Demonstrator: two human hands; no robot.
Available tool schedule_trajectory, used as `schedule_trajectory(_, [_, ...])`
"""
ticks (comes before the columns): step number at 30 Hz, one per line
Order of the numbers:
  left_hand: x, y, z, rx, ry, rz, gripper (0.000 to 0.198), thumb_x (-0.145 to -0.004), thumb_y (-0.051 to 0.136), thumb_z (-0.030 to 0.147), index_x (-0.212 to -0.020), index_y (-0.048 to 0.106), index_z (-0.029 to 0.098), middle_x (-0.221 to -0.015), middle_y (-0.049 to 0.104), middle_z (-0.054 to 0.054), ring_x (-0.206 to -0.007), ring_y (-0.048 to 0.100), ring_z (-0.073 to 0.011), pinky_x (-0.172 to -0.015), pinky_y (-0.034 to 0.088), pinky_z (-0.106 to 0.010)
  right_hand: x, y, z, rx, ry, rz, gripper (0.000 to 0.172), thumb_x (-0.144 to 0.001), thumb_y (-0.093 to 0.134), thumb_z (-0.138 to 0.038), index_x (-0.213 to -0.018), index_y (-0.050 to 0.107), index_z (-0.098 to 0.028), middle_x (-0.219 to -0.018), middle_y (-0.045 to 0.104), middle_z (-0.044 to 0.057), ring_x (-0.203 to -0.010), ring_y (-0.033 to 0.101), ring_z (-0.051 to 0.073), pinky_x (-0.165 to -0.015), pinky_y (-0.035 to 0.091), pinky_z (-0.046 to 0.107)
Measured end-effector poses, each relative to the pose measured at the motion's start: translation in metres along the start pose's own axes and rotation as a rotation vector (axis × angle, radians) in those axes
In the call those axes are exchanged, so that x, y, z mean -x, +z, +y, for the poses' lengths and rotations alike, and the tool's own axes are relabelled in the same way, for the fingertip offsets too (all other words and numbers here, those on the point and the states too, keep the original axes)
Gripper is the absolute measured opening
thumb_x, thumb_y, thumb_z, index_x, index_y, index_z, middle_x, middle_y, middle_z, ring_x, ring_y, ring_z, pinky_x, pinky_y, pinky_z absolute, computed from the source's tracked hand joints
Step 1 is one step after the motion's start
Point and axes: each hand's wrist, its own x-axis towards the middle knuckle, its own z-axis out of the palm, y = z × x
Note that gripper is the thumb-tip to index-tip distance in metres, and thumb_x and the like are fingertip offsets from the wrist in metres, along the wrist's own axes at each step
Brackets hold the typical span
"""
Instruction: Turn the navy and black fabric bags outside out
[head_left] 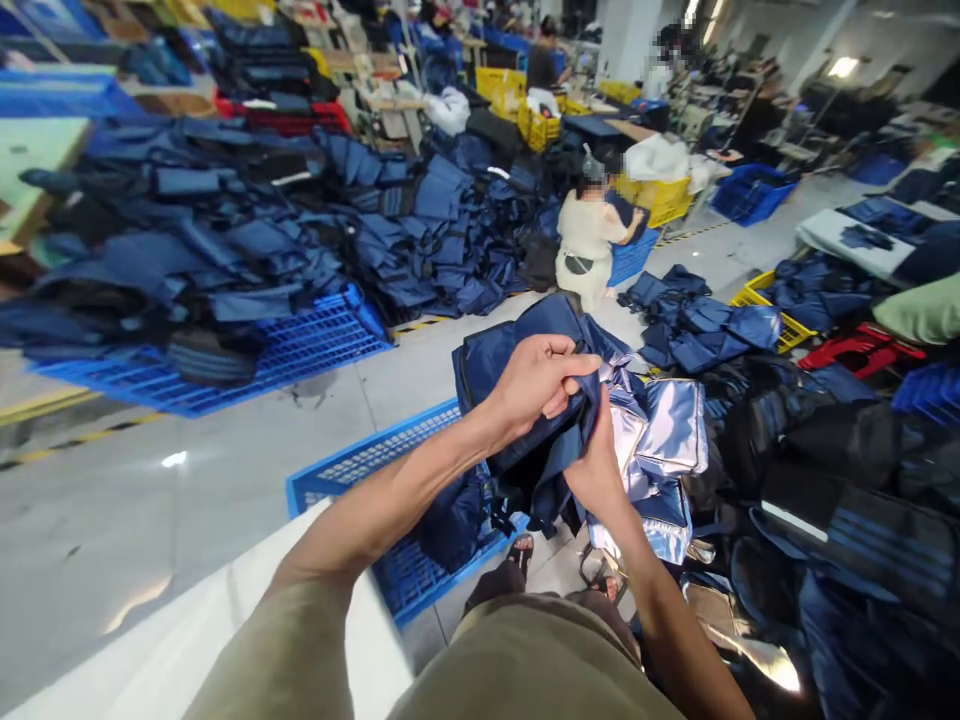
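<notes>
I hold a navy blue bag (517, 345) with a shiny silver lining (664, 425) up in front of me. My left hand (534, 380) is closed on the bag's dark fabric near its top edge. Just below and to the right, my right hand (596, 465) grips the fabric where the navy cloth meets the silver lining. The lining hangs out to the right and down. My knees and sandalled feet (517, 555) show beneath the bag.
A blue plastic crate (360, 465) lies on the grey floor under my arms. Large heaps of navy bags (300, 220) fill the left and back. A person in a cream top (589, 240) crouches ahead by yellow crates (664, 195). Dark bags (840, 500) pile at right.
</notes>
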Motion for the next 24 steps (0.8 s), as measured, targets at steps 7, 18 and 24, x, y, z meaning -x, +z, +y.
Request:
schedule_trajectory(7, [-0.016,0.073,0.013,-0.209,0.348,-0.307,0.050,-0.103,0.073,0.070,-0.099,0.063,0.021,-0.087,0.078,-0.005,-0.066,0.074,-0.0146,-0.063,0.059,-0.027,-0.021,-0.086,0.004,0.017,0.043,0.581,0.051,-0.099,0.066,-0.054,-0.136,0.072,-0.019,-0.111,0.082,0.006,-0.102,0.075,0.027,-0.096,0.061,0.039])
schedule_trajectory(18, [-0.003,0.064,-0.155,-0.945,0.855,0.038,0.104,-0.093,0.075,0.008,-0.183,0.026,0.022,-0.184,0.038,-0.024,-0.173,0.037,-0.0421,-0.140,0.037,-0.064,0.085,-0.242,-0.063,0.061,0.156,0.920,0.041,-0.083,0.082,-0.044,-0.117,0.083,-0.021,-0.098,0.084,0.004,-0.086,0.076,0.022,-0.078,0.062,0.032])
schedule_trajectory(24, [-0.023,0.138,-0.135,-0.785,0.814,-0.367,0.065,-0.090,0.061,0.002,-0.150,0.072,0.023,-0.148,0.079,-0.008,-0.139,0.075,-0.0253,-0.123,0.059,-0.037,0.196,-0.272,-0.103,0.278,0.320,1.152,0.045,-0.081,0.083,-0.035,-0.122,0.088,-0.018,-0.099,0.086,0.008,-0.082,0.078,0.023,-0.071,0.062,0.032])
